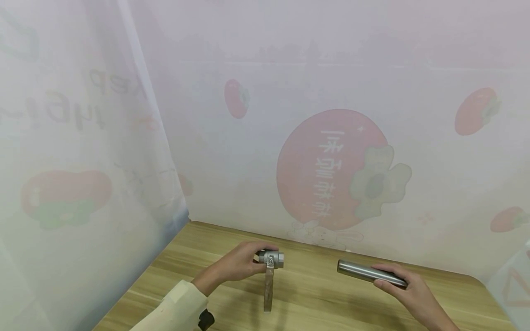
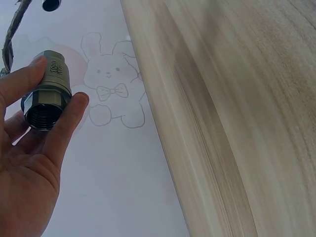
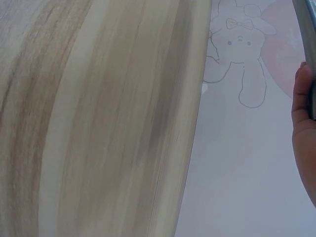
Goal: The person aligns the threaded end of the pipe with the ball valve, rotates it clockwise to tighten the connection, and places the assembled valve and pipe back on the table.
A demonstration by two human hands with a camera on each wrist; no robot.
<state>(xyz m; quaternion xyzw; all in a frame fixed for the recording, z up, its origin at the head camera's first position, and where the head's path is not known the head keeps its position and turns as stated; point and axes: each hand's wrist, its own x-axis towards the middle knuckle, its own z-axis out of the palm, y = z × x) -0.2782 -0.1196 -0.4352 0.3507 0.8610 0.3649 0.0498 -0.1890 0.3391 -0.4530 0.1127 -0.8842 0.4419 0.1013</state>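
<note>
My left hand (image 1: 238, 264) grips a metal ball valve (image 1: 272, 258) by its body, thumb and fingers on opposite sides. The valve's long lever handle (image 1: 268, 289) points toward me in the head view. In the left wrist view the threaded open end of the valve (image 2: 45, 108) faces the camera, with raised lettering on its body. My right hand (image 1: 407, 289) holds a smooth metal pipe (image 1: 364, 271) near its right end, its other end pointing left toward the valve. A gap separates pipe and valve. Only part of the pipe (image 3: 307, 29) shows at the right wrist view's edge.
Below both hands lies a wood-grain table (image 1: 319, 294). Behind it hangs a pale curtain (image 1: 198, 151) printed with red fruit and a rabbit, and another curtain panel (image 1: 83, 151) closes off the left side. A dark object (image 1: 205, 319) sits by the left sleeve.
</note>
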